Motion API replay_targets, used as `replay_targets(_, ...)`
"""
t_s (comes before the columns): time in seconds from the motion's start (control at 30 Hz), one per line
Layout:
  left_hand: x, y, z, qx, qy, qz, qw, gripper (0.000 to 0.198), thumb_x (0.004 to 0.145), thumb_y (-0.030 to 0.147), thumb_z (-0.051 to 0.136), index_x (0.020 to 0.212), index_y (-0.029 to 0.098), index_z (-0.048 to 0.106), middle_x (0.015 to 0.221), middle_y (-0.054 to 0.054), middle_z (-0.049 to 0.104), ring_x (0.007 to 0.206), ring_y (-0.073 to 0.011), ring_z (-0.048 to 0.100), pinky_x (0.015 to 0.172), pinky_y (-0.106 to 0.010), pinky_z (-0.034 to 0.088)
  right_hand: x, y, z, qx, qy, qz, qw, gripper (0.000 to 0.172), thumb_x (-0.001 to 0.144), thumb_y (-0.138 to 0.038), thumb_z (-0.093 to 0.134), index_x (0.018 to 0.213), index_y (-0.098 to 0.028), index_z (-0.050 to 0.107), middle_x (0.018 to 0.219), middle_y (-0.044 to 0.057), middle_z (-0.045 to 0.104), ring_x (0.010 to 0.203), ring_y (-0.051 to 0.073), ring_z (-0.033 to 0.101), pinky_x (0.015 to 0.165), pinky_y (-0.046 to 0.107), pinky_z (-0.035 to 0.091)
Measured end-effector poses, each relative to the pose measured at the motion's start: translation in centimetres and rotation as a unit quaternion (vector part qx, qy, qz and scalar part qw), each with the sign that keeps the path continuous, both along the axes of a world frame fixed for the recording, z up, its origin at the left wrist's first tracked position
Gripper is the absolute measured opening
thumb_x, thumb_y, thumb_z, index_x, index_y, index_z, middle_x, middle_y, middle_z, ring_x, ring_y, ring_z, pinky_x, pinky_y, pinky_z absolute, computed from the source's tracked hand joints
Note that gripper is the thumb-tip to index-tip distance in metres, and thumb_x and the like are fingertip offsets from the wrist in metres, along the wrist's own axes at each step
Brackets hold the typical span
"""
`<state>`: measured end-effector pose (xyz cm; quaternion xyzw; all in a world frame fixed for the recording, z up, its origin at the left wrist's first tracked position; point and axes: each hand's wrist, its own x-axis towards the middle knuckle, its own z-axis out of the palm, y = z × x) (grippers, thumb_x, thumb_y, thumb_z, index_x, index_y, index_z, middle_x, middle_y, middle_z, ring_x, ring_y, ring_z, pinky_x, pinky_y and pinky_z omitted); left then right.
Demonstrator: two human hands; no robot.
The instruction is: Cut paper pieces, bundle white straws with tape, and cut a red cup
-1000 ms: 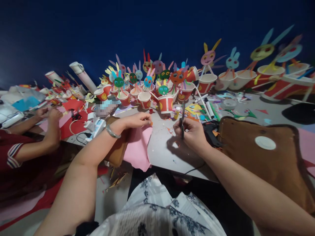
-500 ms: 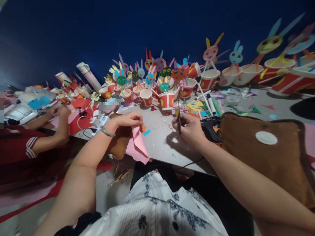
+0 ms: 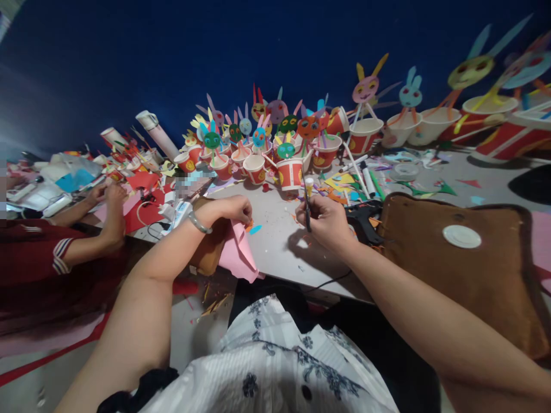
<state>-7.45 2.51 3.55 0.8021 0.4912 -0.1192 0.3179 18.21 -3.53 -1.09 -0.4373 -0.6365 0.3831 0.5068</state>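
Pink paper (image 3: 238, 257) is found at the near edge of the tabletop (image 3: 278, 249), just beside a small brown pouch (image 3: 205, 256), with a fold running down it. Its top is held by the left hand (image 3: 239, 211), whose fingertips look pinched together on it. In the right hand (image 3: 326, 217), dark scissors (image 3: 307, 213) are gripped; whether the blades are apart cannot be told.

A few things could go wrong. The paper could be creased or torn if it is pulled hard by that one corner. It could slide off, too, since its low end is so close to the edge. Small bits — the blue scrap (image 3: 255, 229) and the orange scrap (image 3: 249, 225) — could be brushed away by the left hand, as they lie right by it. A cup (image 3: 289, 175) could be bumped if the scissors were pushed too far forward, for it stands near their tips.

Both arms are stretched forward. The left wrist is bent, with the hand turned down over the paper. The right hand is raised a little, and the scissors are pointed up and away.
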Motion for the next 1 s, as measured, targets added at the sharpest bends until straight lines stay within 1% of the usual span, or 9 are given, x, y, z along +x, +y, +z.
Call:
replay_targets(0.13,0.2,0.4,-0.3,0.008,0.027,0.014,0.999,0.006,0.062,0.017,0.068,0.064,0.015,0.073,0.05,0.002,0.06,0.048,-0.0083,0.041,0.053,-0.024,0.028,-0.1,0.0,-0.1,0.003,0.002,0.0,1.0,0.002,0.066,-0.018,0.06,0.065,-0.019,0.059,0.062,0.0,0.06,0.059,0.012,0.052,0.057,0.025,0.042)
replay_targets(0.27,0.3,0.5,-0.3,0.009,0.043,0.021,0.999,0.005,0.061,0.014,0.066,0.06,0.015,0.071,0.048,0.002,0.058,0.048,-0.009,0.042,0.054,-0.025,0.028,-0.1,0.0,-0.1,-0.002,0.01,0.003,1.0,0.002,0.066,-0.02,0.061,0.066,-0.018,0.06,0.063,0.0,0.061,0.059,0.012,0.052,0.057,0.026,0.043)
replay_targets(0.53,-0.1,0.6,-0.4,-0.005,0.037,0.026,0.999,0.008,0.065,0.016,0.067,0.069,0.014,0.074,0.056,0.001,0.062,0.051,-0.0089,0.045,0.056,-0.024,0.031,0.1,-0.1,0.2,0.014,-0.011,0.001,1.0,0.002,0.068,-0.021,0.06,0.066,-0.02,0.06,0.063,0.001,0.061,0.059,0.013,0.052,0.057,0.026,0.042)
replay_targets(0.7,-0.7,0.8,-0.9,-0.011,0.02,0.021,1.0,0.012,0.065,0.013,0.065,0.073,0.014,0.074,0.067,-0.002,0.069,0.058,-0.0106,0.053,0.059,-0.023,0.037,0.0,-0.2,0.3,0.022,-0.021,-0.002,1.0,0.003,0.069,-0.02,0.06,0.066,-0.02,0.06,0.063,0.0,0.061,0.058,0.012,0.052,0.056,0.025,0.042)
replay_targets(0.83,-1.1,1.0,-1.3,-0.015,-0.001,0.016,1.0,0.016,0.065,0.011,0.064,0.077,0.015,0.074,0.074,-0.002,0.072,0.065,-0.0114,0.059,0.063,-0.022,0.041,0.2,-0.1,0.3,0.032,-0.032,-0.003,0.999,0.003,0.069,-0.02,0.061,0.066,-0.02,0.061,0.062,-0.001,0.062,0.057,0.012,0.053,0.054,0.024,0.041)
replay_targets(1.0,-1.7,1.0,-0.9,-0.002,-0.031,0.008,0.999,0.017,0.07,0.011,0.061,0.082,0.015,0.073,0.079,-0.002,0.072,0.067,-0.0108,0.059,0.063,-0.021,0.042,0.4,0.0,0.1,0.055,-0.035,-0.013,0.998,0.004,0.069,-0.02,0.062,0.066,-0.022,0.061,0.061,-0.001,0.061,0.055,0.013,0.053,0.053,0.025,0.041)
